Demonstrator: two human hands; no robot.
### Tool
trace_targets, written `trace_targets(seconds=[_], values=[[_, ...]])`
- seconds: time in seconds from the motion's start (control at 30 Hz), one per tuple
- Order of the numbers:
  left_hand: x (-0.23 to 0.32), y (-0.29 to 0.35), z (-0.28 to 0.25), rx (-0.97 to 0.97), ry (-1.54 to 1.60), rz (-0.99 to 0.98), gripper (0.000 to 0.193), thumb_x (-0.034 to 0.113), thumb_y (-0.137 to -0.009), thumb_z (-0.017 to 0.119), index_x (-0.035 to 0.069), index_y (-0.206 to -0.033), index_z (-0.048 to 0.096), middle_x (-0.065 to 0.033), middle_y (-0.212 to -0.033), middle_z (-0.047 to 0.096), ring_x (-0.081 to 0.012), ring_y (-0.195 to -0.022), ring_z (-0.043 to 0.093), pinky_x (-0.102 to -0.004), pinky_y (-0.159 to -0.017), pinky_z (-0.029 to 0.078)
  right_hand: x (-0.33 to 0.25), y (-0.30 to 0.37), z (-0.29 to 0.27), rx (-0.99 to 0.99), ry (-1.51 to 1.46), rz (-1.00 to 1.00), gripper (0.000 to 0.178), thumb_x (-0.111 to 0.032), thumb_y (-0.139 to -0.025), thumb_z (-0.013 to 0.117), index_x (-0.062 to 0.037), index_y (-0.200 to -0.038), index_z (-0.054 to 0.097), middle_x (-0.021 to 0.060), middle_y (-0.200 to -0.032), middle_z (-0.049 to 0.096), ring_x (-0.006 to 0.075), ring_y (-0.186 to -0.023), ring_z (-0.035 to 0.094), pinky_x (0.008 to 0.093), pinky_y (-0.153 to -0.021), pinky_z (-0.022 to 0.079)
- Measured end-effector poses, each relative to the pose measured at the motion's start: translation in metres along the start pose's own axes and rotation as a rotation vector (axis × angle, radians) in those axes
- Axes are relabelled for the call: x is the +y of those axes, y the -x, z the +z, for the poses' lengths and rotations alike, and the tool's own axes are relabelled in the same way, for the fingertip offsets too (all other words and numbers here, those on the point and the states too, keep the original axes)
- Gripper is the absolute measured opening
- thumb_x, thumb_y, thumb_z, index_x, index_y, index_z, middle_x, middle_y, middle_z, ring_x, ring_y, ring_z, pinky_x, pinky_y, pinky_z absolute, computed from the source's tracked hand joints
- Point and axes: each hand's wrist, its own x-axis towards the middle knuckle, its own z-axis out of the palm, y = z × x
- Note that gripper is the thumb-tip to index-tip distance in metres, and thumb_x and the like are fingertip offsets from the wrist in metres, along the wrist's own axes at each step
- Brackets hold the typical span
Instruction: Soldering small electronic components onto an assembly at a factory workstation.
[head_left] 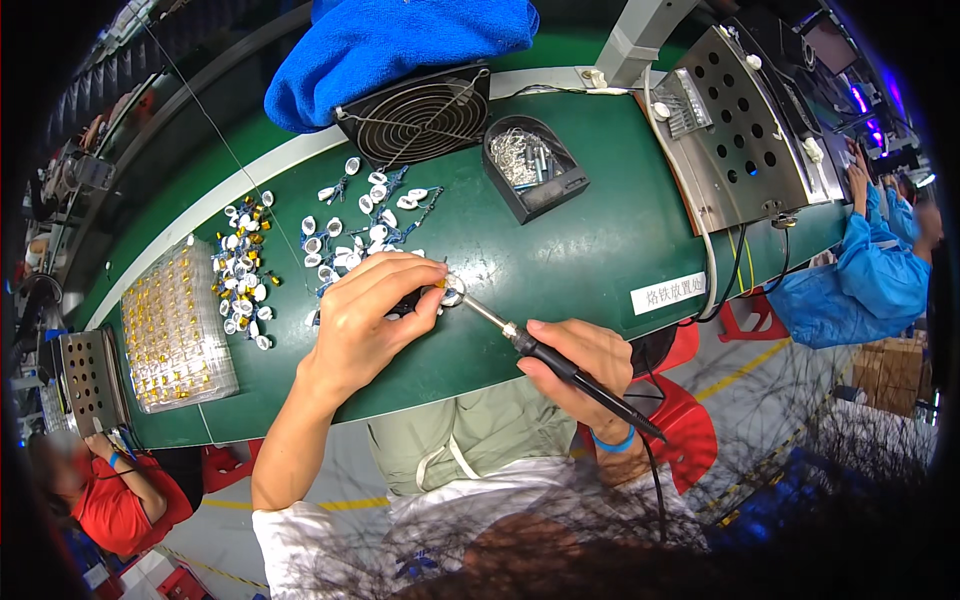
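Note:
My left hand [362, 308] pinches a small part, with a yellow bit and a white round piece [453, 291], just above the green bench. Its fingers hide most of that part. In my right hand [600, 362] is a soldering iron [565, 368] with a black handle and a metal shaft. The iron's tip points left and meets or nearly meets the small part; contact is too fine to make out. Left of and beyond my left hand lie several white round pieces with dark blue wires [377, 232].
Farther left are more white pieces with yellow bits [240, 270] and a clear tray [232, 372] of yellow parts. A fan [425, 122] under a blue towel [400, 45], a black bin [535, 208] and a perforated metal box [712, 190] stand behind. Co-workers sit at both sides.

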Motion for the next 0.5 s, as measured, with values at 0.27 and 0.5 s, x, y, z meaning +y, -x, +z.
trace_targets(seconds=[0.27,0.5], values=[[0.0010,-0.0003,0.0000,0.013,0.004,0.003,0.025,-0.007,-0.074,0.081,0.000,-0.097,0.074,-0.0111,-0.095,0.077,-0.0261,-0.090,0.075,-0.0354,-0.079,0.061,0.0029,0.0037,-0.0028,0.021,0.062,-0.048,0.041,-0.020,-0.083,0.085,0.0024,-0.114,0.072,0.0146,-0.082,0.071,0.0284,-0.068,0.069,0.0351,-0.061,0.052],[0.0026,0.0002,0.0007,0.012,0.005,-0.001,0.026,-0.008,-0.074,0.081,0.000,-0.097,0.074,-0.0114,-0.095,0.077,-0.0261,-0.089,0.075,-0.0354,-0.079,0.061,0.0008,0.0017,0.0000,0.027,0.009,-0.044,0.042,-0.017,-0.081,0.086,0.0027,-0.115,0.071,0.0136,-0.081,0.071,0.0276,-0.068,0.069,0.0349,-0.061,0.052]])
